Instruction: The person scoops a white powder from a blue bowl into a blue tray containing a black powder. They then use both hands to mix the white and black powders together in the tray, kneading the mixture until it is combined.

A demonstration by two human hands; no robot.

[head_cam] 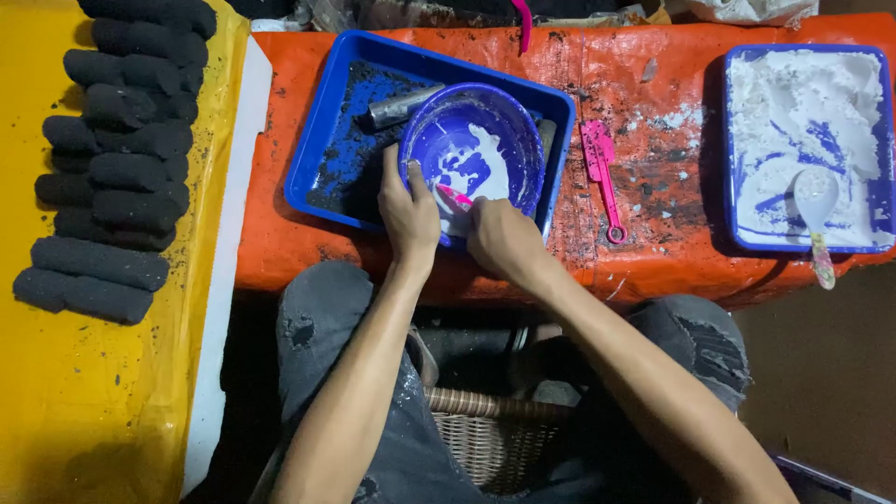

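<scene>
Blue trays (322, 140), two; purple bowl (476, 140), one; both hands (411, 215) touching it.

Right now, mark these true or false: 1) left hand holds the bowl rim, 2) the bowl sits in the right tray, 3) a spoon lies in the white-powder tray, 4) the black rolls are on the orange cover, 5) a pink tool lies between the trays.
1) True: the left hand grips the rim of the bowl.
2) False: the bowl sits in the left tray, which holds dark powder.
3) True: a spoon lies in the right tray of white powder.
4) False: the black rolls lie on the yellow sheet.
5) True: the pink tool lies on the orange cover between them.
</scene>
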